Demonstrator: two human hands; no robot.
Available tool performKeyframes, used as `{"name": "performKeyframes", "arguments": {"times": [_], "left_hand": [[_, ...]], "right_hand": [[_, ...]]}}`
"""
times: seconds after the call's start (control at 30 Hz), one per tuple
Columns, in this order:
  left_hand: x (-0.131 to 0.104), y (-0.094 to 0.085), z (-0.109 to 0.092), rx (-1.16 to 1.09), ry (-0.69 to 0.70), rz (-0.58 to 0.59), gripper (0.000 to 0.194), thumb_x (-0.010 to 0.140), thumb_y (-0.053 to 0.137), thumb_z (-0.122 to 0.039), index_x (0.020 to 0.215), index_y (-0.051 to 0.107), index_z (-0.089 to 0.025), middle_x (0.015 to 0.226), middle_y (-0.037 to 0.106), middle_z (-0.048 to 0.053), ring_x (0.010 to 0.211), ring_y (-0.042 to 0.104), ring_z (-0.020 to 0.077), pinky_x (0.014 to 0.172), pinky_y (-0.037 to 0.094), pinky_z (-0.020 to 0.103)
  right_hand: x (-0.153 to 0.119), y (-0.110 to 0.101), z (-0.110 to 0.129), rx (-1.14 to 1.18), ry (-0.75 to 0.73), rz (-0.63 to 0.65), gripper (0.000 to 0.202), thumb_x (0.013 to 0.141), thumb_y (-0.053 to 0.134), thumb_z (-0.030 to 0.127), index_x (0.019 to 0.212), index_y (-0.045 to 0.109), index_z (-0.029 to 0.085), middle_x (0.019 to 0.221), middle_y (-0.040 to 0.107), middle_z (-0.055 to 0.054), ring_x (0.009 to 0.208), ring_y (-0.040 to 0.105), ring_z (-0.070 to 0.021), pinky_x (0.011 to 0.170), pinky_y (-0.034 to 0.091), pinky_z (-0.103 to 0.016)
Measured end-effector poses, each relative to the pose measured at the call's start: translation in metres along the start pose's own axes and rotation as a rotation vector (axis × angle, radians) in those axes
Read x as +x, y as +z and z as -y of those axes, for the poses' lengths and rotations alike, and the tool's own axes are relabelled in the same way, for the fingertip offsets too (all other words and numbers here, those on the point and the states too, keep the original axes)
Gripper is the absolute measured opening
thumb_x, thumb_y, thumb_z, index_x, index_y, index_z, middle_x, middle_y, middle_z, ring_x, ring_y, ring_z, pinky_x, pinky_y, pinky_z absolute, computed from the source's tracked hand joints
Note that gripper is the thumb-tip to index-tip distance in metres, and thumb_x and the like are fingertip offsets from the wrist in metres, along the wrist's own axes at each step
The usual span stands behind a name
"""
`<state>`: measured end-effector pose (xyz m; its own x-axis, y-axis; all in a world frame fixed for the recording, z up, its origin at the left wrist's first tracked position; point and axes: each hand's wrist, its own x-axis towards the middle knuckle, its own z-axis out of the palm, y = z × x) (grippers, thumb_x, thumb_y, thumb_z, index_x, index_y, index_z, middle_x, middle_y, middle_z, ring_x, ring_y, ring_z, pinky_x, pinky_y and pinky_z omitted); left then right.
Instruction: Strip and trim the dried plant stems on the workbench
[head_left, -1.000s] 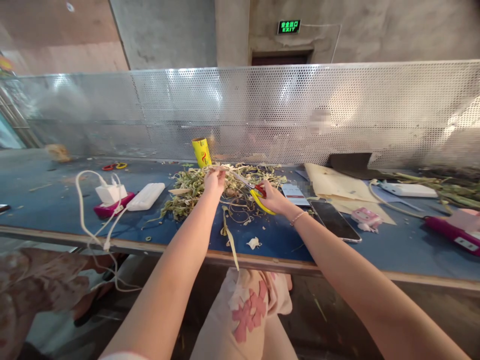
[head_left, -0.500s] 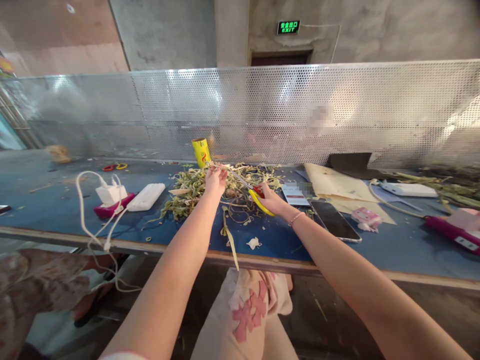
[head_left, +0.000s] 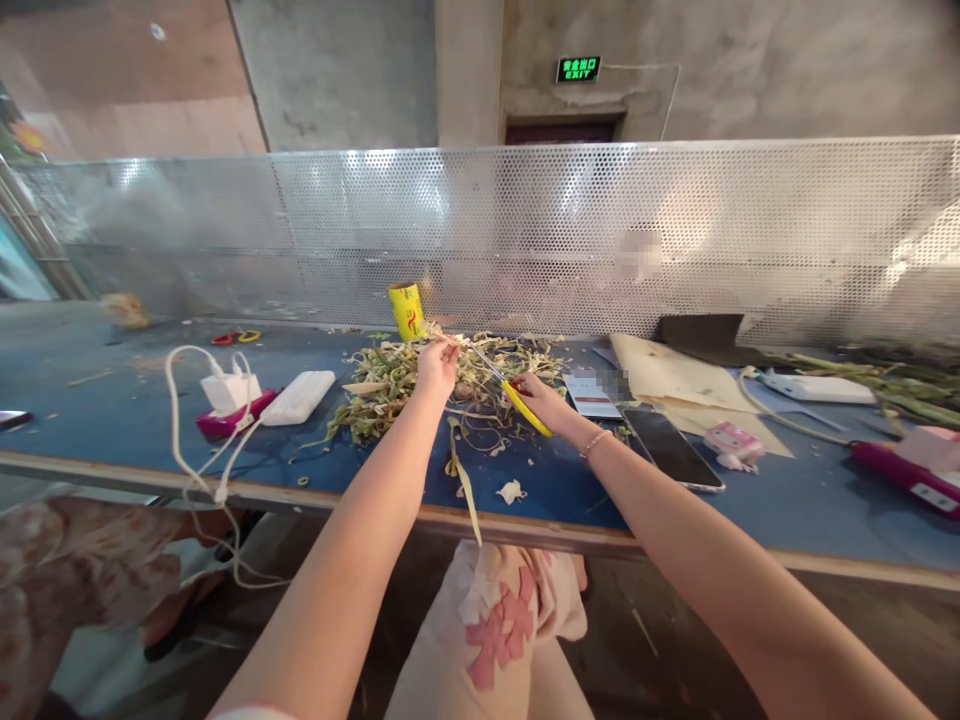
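Observation:
My right hand (head_left: 541, 400) is closed round the handles of a pair of scissors (head_left: 525, 405), one handle yellow. The metal blades point away and to the left, toward the fingers of my left hand (head_left: 439, 365). Those left fingers are pinched on a pale dried plant stem (head_left: 433, 332), whose tip reaches toward a yellow roll. Under and around both hands spreads a heap of dried, pale green plant pieces (head_left: 375, 385). A long pale strip of leaf (head_left: 466, 490) hangs over the table's front edge.
Left of the heap lie a white power bank (head_left: 298, 397) and a magenta power strip (head_left: 238, 415) with cables. Behind stands the yellow roll (head_left: 407, 310) before a perforated metal screen (head_left: 360, 240). To the right are a phone (head_left: 671, 450), papers (head_left: 675, 375) and a pink figure (head_left: 733, 443).
The scissors' red handle showed before and is now mostly hidden, the handles looking closer together. Both hands stay in about the same place, and the view has shifted slightly.

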<state>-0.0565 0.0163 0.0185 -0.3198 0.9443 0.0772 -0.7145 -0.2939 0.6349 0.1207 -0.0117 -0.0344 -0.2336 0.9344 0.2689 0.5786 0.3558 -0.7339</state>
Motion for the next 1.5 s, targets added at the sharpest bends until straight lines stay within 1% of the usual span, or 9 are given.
{"name": "performKeyframes", "arguments": {"times": [0.17,0.33,0.5,0.57,0.7,0.83,0.97,1.17,1.5], "left_hand": [[0.003,0.0,0.004,0.003,0.035,-0.002,0.013,0.067,0.057,-0.003,0.06,0.051,-0.013,0.055,0.055,-0.003,0.053,0.053,0.0034,0.063,0.043,0.016],[0.007,-0.003,0.007,-0.006,0.098,0.001,0.021,0.061,0.062,0.002,0.059,0.049,-0.014,0.053,0.055,-0.005,0.054,0.055,0.0026,0.062,0.042,0.014],[0.006,-0.005,0.005,0.0,0.113,-0.002,0.02,0.063,0.063,-0.003,0.059,0.048,-0.015,0.054,0.058,-0.004,0.053,0.055,0.0037,0.06,0.044,0.016],[0.005,-0.006,0.004,-0.011,0.101,-0.008,0.019,0.065,0.063,-0.004,0.059,0.049,-0.014,0.055,0.06,-0.004,0.053,0.056,0.0039,0.06,0.045,0.016],[0.005,-0.007,-0.001,-0.054,0.069,-0.048,0.016,0.069,0.06,-0.004,0.061,0.051,-0.014,0.059,0.063,-0.002,0.052,0.057,0.0028,0.058,0.045,0.013],[0.004,-0.005,-0.005,-0.121,0.062,-0.059,0.018,0.074,0.054,-0.002,0.061,0.052,-0.014,0.055,0.061,-0.004,0.053,0.058,0.0025,0.06,0.047,0.012],[0.003,-0.001,-0.005,-0.155,0.042,-0.076,0.021,0.076,0.051,0.0,0.059,0.051,-0.013,0.052,0.059,-0.004,0.051,0.058,0.0023,0.06,0.048,0.012],[0.002,-0.001,-0.003,-0.112,0.001,-0.093,0.018,0.075,0.053,-0.002,0.061,0.053,-0.013,0.051,0.058,-0.003,0.05,0.057,0.0036,0.056,0.048,0.012],[-0.001,0.007,0.007,-0.07,-0.045,0.006,0.02,0.074,0.053,0.0,0.059,0.054,-0.013,0.051,0.059,-0.003,0.051,0.058,0.0036,0.057,0.047,0.013]], "right_hand": [[0.003,0.003,-0.003,-0.001,-0.015,-0.006,0.027,0.074,0.052,0.039,0.091,0.05,0.018,0.076,0.06,-0.002,0.065,0.052,-0.0121,0.061,0.04,-0.024],[0.0,0.001,0.005,0.036,0.0,-0.017,0.027,0.073,0.052,0.041,0.088,0.049,0.018,0.069,0.057,0.0,0.059,0.049,-0.0108,0.057,0.038,-0.024],[-0.004,-0.002,0.01,0.103,0.023,0.019,0.032,0.073,0.051,0.044,0.091,0.047,0.018,0.065,0.053,0.002,0.055,0.047,-0.0102,0.053,0.036,-0.023],[-0.005,-0.002,0.011,0.11,0.017,0.031,0.033,0.073,0.051,0.044,0.093,0.047,0.018,0.065,0.053,0.002,0.056,0.046,-0.0104,0.053,0.036,-0.023],[-0.008,-0.001,0.014,0.095,-0.022,-0.018,0.035,0.073,0.05,0.042,0.098,0.045,0.019,0.071,0.055,0.001,0.061,0.048,-0.0115,0.06,0.039,-0.025],[-0.009,-0.001,0.02,0.113,-0.039,-0.041,0.044,0.071,0.051,0.045,0.105,0.043,0.018,0.077,0.057,-0.002,0.066,0.051,-0.0132,0.065,0.041,-0.027],[-0.009,-0.001,0.022,0.049,-0.072,-0.065,0.049,0.069,0.054,0.045,0.108,0.043,0.017,0.082,0.059,-0.004,0.072,0.054,-0.0157,0.07,0.042,-0.03],[-0.009,0.004,0.022,0.025,-0.067,-0.049,0.045,0.07,0.056,0.042,0.107,0.046,0.018,0.084,0.06,-0.005,0.075,0.056,-0.017,0.073,0.043,-0.031],[0.001,0.01,0.025,0.108,-0.033,-0.108,0.035,0.073,0.052,0.041,0.1,0.048,0.019,0.077,0.059,-0.001,0.069,0.053,-0.0143,0.066,0.042,-0.027]]}}
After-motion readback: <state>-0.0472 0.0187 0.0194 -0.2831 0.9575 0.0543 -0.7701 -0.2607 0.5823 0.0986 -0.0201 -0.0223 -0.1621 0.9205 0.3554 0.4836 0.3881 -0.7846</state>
